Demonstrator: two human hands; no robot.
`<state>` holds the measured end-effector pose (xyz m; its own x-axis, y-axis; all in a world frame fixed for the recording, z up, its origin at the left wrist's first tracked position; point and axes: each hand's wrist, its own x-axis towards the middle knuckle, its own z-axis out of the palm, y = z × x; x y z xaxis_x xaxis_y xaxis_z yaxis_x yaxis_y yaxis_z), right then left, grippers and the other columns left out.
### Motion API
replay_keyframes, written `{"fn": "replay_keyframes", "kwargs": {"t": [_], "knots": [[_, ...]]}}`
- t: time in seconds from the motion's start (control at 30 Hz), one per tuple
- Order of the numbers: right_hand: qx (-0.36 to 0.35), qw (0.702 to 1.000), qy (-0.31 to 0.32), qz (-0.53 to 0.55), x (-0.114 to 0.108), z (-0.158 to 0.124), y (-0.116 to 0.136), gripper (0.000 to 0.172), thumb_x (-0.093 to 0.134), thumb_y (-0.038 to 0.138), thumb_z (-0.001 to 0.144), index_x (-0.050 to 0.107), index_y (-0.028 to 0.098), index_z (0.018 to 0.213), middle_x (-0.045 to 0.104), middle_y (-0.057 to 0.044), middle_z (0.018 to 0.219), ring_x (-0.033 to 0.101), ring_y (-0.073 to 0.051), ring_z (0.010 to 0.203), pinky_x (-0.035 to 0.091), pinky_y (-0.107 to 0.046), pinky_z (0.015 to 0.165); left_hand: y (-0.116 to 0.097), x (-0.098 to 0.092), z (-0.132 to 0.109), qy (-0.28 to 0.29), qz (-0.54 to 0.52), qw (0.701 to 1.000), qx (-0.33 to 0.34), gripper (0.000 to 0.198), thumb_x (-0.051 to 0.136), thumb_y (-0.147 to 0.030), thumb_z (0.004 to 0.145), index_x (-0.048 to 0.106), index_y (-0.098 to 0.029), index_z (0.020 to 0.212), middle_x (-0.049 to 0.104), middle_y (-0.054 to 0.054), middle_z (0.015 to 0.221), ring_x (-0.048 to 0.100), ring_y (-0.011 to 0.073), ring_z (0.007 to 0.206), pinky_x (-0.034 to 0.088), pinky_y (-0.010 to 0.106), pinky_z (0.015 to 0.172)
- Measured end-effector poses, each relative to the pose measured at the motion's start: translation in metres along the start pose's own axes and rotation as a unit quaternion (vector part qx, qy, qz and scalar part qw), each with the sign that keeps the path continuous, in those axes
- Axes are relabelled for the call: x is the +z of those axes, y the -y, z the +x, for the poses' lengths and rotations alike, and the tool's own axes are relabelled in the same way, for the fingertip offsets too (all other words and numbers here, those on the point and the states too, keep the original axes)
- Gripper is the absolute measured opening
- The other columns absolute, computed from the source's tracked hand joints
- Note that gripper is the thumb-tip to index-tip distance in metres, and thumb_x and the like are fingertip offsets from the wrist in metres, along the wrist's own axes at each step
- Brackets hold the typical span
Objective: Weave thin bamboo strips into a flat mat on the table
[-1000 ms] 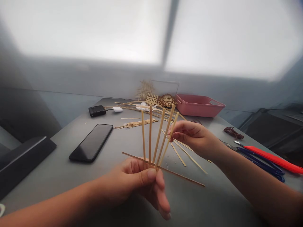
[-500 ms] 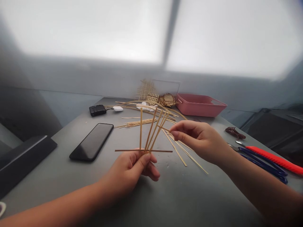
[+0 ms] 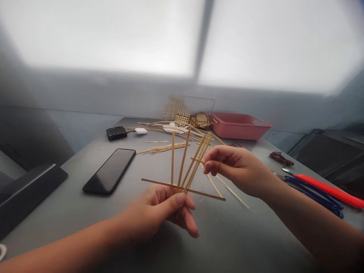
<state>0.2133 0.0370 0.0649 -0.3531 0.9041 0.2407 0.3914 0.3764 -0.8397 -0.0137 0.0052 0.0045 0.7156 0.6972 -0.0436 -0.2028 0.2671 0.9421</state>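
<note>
My left hand [image 3: 167, 208] pinches the lower ends of several bamboo strips [image 3: 183, 163] that fan upward over the table. A darker cross strip [image 3: 209, 194] runs through their base just above my thumb, sloping down to the right. In my right hand [image 3: 233, 167], thumb and fingers are closed on another thin bamboo strip [image 3: 196, 159]. Its free end lies across the upright strips on the right side of the fan; whether it passes in front of or behind each one I cannot tell. The strips' bottom ends are mostly hidden by my left hand.
Loose bamboo strips [image 3: 165, 148] lie behind my hands, with woven pieces [image 3: 201, 120] farther back beside a pink basket [image 3: 239, 131]. A phone [image 3: 110, 170] and a black power bank [image 3: 116, 132] are left. Pliers [image 3: 309, 191], a red-handled tool [image 3: 327, 189] and brown cord [image 3: 281, 158] lie right.
The bamboo fan has shifted a little right and down, and its cross strip now tilts. The strip in my right hand now reaches across the right-hand uprights. My right hand has lowered slightly.
</note>
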Motion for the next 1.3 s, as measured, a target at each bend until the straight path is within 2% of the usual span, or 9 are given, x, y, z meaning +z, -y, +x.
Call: {"fn": "replay_keyframes", "kwargs": {"t": [0.2, 0.4, 0.57, 0.67, 0.77, 0.87, 0.97, 1.13, 1.3], "knots": [[-0.036, 0.999, -0.005, 0.029, 0.001, -0.003, 0.002, 0.016, 0.068, 0.036, 0.086, 0.068, 0.021, 0.087, 0.072, -0.003, 0.076, 0.069, -0.018, 0.076, 0.053, -0.029, 0.068, -0.002, 0.002, 0.000, -0.029, 0.031, 0.999, -0.010, 0.042, 0.067, -0.060, 0.083, 0.062, -0.018, 0.086, 0.073, -0.001, 0.067, 0.071, 0.0158, 0.072, 0.053, 0.029, 0.079], [0.032, 0.998, -0.004, 0.053, 0.001, -0.008, 0.006, 0.022, 0.069, 0.036, 0.085, 0.052, 0.023, 0.090, 0.074, -0.002, 0.074, 0.064, -0.014, 0.065, 0.044, -0.022, 0.054, -0.003, 0.002, 0.002, -0.060, 0.116, 0.991, -0.019, 0.040, 0.059, -0.058, 0.087, 0.061, -0.017, 0.090, 0.072, 0.001, 0.070, 0.069, 0.0193, 0.076, 0.050, 0.034, 0.083], [0.047, 0.997, -0.027, 0.046, 0.006, -0.011, 0.007, 0.023, 0.068, 0.034, 0.085, 0.048, 0.023, 0.085, 0.074, -0.001, 0.076, 0.062, -0.014, 0.065, 0.040, -0.021, 0.049, -0.001, 0.004, 0.000, -0.140, 0.290, 0.946, -0.013, 0.037, 0.043, -0.048, 0.094, 0.063, -0.017, 0.098, 0.075, 0.005, 0.079, 0.063, 0.0193, 0.073, 0.046, 0.031, 0.072], [0.064, 0.997, -0.019, 0.042, 0.010, -0.011, 0.006, 0.023, 0.067, 0.035, 0.085, 0.047, 0.024, 0.090, 0.075, -0.002, 0.077, 0.058, -0.013, 0.059, 0.038, -0.021, 0.047, -0.002, 0.006, -0.001, -0.153, 0.345, 0.926, 0.001, 0.035, 0.041, -0.044, 0.095, 0.064, -0.017, 0.096, 0.074, 0.004, 0.079, 0.062, 0.0182, 0.071, 0.044, 0.029, 0.069], [0.065, 0.997, -0.009, 0.049, 0.011, -0.010, 0.006, 0.029, 0.069, 0.038, 0.083, 0.046, 0.024, 0.095, 0.073, -0.001, 0.075, 0.058, -0.014, 0.058, 0.042, -0.023, 0.049, -0.004, 0.007, -0.001, -0.137, 0.305, 0.942, -0.007, 0.035, 0.043, -0.046, 0.095, 0.063, -0.018, 0.096, 0.074, 0.004, 0.078, 0.064, 0.0192, 0.074, 0.045, 0.031, 0.073], [0.043, 0.998, -0.003, 0.044, 0.006, -0.009, 0.007, 0.035, 0.076, 0.041, 0.077, 0.050, 0.024, 0.093, 0.070, -0.003, 0.082, 0.066, -0.019, 0.074, 0.051, -0.028, 0.059, -0.005, 0.006, 0.000, -0.097, 0.174, 0.980, -0.019, 0.039, 0.053, -0.056, 0.089, 0.061, -0.018, 0.093, 0.072, 0.003, 0.072, 0.067, 0.0212, 0.078, 0.049, 0.035, 0.082], [0.056, 0.997, 0.033, -0.036, -0.004, -0.008, 0.007, 0.031, 0.075, 0.046, 0.077, 0.059, 0.022, 0.089, 0.067, -0.002, 0.079, 0.063, -0.018, 0.068, 0.049, -0.028, 0.057, -0.006, 0.004, 0.000, -0.086, 0.073, 0.994, -0.011, 0.043, 0.063, -0.060, 0.083, 0.061, -0.018, 0.090, 0.070, 0.001, 0.067, 0.070, 0.0216, 0.077, 0.051, 0.036, 0.084], [0.030, 0.993, 0.010, -0.111, -0.016, -0.007, 0.009, 0.032, 0.065, 0.053, 0.084, 0.075, 0.023, 0.091, 0.062, -0.001, 0.066, 0.052, -0.014, 0.057, 0.042, -0.026, 0.051, -0.003, 0.001, 0.001, -0.084, 0.039, 0.996, 0.001, 0.043, 0.067, -0.059, 0.083, 0.061, -0.017, 0.088, 0.070, 0.001, 0.066, 0.071, 0.0198, 0.073, 0.053, 0.033, 0.081], [0.006, 0.995, 0.033, -0.090, -0.007, -0.006, 0.014, 0.033, 0.062, 0.049, 0.086, 0.079, 0.022, 0.092, 0.062, -0.003, 0.069, 0.052, -0.015, 0.058, 0.040, -0.027, 0.051, -0.004, 0.004, 0.001, -0.066, 0.056, 0.996, -0.018, 0.046, 0.067, -0.062, 0.081, 0.062, -0.017, 0.088, 0.070, 0.000, 0.066, 0.071, 0.0188, 0.072, 0.053, 0.033, 0.080]]}}
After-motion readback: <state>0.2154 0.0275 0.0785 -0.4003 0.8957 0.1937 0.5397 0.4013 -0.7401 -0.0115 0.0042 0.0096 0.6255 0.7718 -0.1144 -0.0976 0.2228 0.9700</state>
